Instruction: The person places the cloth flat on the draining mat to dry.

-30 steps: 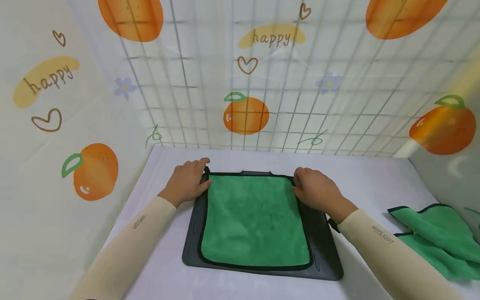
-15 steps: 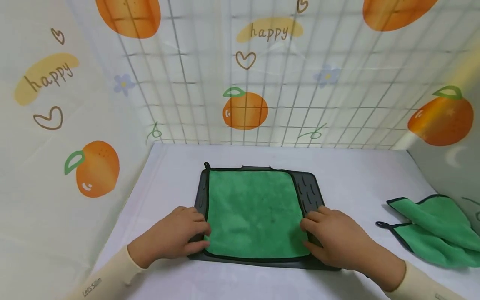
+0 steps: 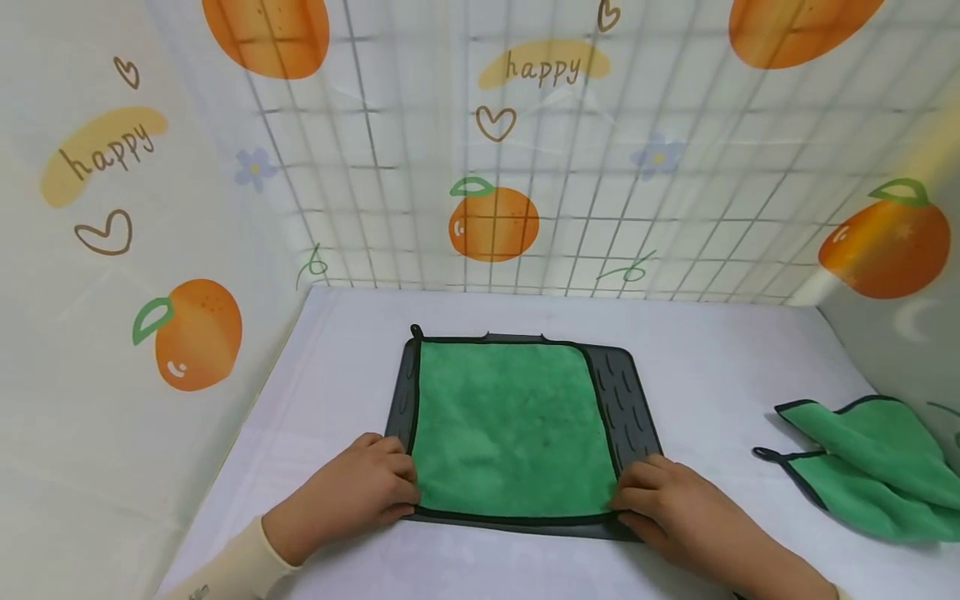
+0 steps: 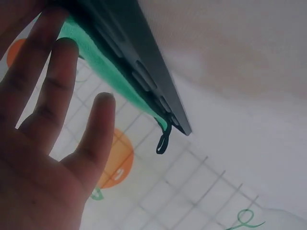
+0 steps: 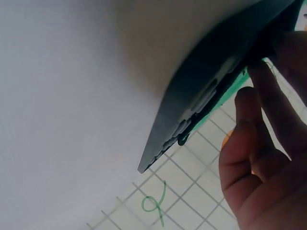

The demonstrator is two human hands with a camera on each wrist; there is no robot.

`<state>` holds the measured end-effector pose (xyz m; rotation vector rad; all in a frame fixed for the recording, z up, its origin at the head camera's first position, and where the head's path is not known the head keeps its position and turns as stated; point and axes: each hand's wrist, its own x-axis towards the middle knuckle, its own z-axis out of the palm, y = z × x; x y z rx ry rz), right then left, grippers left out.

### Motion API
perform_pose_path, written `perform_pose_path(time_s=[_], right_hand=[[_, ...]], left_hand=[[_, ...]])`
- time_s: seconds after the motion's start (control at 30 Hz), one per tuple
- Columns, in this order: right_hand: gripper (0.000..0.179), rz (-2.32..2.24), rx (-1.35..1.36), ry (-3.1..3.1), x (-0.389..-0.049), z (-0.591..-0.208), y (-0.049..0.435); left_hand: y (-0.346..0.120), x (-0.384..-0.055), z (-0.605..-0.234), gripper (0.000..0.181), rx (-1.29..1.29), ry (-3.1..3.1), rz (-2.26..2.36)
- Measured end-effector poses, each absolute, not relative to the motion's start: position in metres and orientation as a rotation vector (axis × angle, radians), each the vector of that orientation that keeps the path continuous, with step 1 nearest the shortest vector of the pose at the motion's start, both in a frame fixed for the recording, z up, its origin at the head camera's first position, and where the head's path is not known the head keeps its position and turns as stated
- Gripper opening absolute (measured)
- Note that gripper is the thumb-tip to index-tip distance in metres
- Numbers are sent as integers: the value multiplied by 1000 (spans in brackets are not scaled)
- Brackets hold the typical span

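Observation:
A square green cloth (image 3: 510,429) with black piping lies flat over a dark grey board (image 3: 621,400), whose slotted sides show left and right of it. A small hanging loop (image 3: 416,332) sticks out at its far left corner. At the near left corner my left hand (image 3: 348,493) pinches the cloth's edge between thumb and index finger. My right hand (image 3: 686,510) does the same at the near right corner. Both wrist views show the other fingers held off the cloth, beside the board's slotted edge (image 4: 144,72).
To the right lies a second green cloth (image 3: 885,467), loosely folded, its black loop pointing left. The white table (image 3: 720,358) is walled at the back and sides by sheets printed with oranges, hearts and lettering.
Both hands have come from the cloth's far corners to its near corners, and thumbs and fingers have closed there. The second cloth's loop, earlier hidden by the right arm, now shows.

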<state>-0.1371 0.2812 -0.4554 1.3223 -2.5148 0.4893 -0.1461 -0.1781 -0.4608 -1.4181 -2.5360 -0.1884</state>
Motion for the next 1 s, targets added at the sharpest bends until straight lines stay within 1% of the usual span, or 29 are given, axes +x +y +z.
perform_pose_path(time_s=[0.13,0.4,0.53,0.63,0.73,0.87,1.0], right_hand=[[38,488,1273,-2526,-131,-458,284],[41,416,1220,-2563,-120,-459,285],[38,384,1208,-2578,-115,-459,284],[34,360,1178,-2620,-111,-459,284],[31,322,1142,-2672,-107,-457,284],[33,281,1131,-2714,-104,-453,284],[33,288,1128,-2720,-104,-448,286]], left_hand=[[-176,-143,-466,18,-1404,-2486,-169],[-175,-140,-468,19,-1382,-2479,-101],[-178,-137,-471,11,-1357,-2500,-65],[-180,-135,-473,8,-1370,-2506,-117],[-182,-133,-472,9,-1396,-2502,-204],[-185,-131,-471,11,-1402,-2485,-289],[-188,-128,-470,9,-1387,-2505,-322]])
